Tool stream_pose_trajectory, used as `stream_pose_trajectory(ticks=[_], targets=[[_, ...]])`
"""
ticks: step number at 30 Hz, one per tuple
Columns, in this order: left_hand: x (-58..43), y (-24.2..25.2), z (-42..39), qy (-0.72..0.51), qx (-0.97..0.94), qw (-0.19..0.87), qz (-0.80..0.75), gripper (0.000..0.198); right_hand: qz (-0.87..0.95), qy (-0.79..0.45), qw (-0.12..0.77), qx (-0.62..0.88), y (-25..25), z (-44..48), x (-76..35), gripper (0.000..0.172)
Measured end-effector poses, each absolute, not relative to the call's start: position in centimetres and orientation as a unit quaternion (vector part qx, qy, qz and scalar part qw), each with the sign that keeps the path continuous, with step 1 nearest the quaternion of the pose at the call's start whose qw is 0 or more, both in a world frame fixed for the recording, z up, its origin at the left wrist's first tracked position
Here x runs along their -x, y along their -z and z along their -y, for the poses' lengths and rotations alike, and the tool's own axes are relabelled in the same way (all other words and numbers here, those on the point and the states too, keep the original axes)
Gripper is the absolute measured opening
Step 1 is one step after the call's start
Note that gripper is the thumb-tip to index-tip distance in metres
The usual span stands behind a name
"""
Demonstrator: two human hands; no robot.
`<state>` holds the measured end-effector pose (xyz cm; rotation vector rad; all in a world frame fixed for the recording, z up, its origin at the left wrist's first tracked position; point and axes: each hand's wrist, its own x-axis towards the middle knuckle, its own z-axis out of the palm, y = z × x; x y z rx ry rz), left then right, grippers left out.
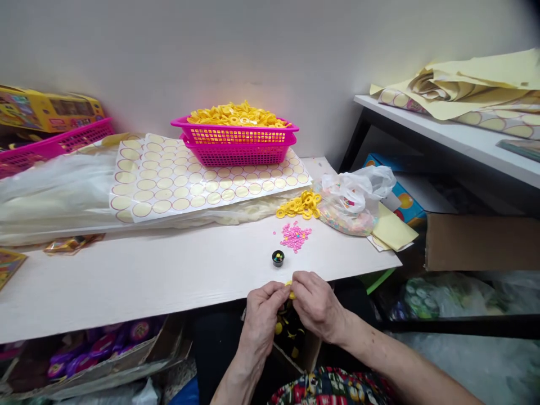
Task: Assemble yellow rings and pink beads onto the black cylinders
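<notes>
At the table's front edge, my left hand (264, 312) and my right hand (318, 304) are closed, fingertips nearly meeting. Both pinch a small yellow plastic piece (290, 288), mostly covered by the fingers, so its full shape is hidden. Just beyond them stands a small black cup (278, 258) with tiny coloured bits inside. Pink beads (295, 237) lie scattered behind it, a few other colours among them. Farther back is a heap of yellow plastic rings (301, 206). Below my hands, a cardboard box (310, 351) holds black and yellow pieces (289, 332).
Stacked pink baskets (240, 153) full of yellow pieces rest on sheets of round stickers (181, 185). A knotted plastic bag (352, 199) of colourful beads sits right of the rings. A side shelf (455, 132) bears paper. Purple items (101, 346) fill a box under the table.
</notes>
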<state>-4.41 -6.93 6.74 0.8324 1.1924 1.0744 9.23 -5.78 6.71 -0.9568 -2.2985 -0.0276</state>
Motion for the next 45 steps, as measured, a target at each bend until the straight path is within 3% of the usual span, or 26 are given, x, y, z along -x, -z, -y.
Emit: stream_pose_trajectory(ticks=[3,7,12,16,20,33,38,42,45], targets=[[4.9,-6.3,7.1,-0.456,-0.311,0.662,-0.508,0.020,0.888,-0.050,0.285,0.358,-7.1,5.6,-9.9,0.011],[6.0,-6.5,6.3,-0.430,-0.278,0.738,-0.440,0.021,0.894,-0.152,0.243,0.345,-7.8,4.9,-10.1,0.022],[7.0,-7.5,4.6,-0.430,-0.290,0.747,-0.415,0.021,0.868,-0.255,0.256,0.341,-8.3,3.5,-9.3,0.016],[7.0,-7.4,2.8,-0.491,-0.292,0.675,-0.466,0.025,0.850,-0.215,0.291,0.383,-7.5,1.2,-8.5,0.011],[7.0,-5.9,0.9,-0.561,-0.281,0.567,-0.533,0.028,0.839,-0.157,0.286,0.435,-6.0,-0.9,-7.9,0.019],[5.6,-4.0,-0.7,-0.519,-0.353,0.535,-0.566,0.027,0.830,-0.191,0.271,0.448,-4.6,-1.9,-7.5,0.012],[5.4,-3.2,-1.1,-0.519,-0.389,0.493,-0.580,0.026,0.779,-0.274,0.331,0.458,-3.7,-2.0,-7.4,0.014],[5.2,-3.2,-1.1,-0.524,-0.377,0.491,-0.585,0.025,0.689,-0.391,0.414,0.448,-2.9,-1.9,-7.2,0.029],[5.0,-3.6,-1.1,-0.518,-0.363,0.501,-0.591,0.025,0.612,-0.449,0.463,0.456,-2.5,-2.0,-6.8,0.023]])
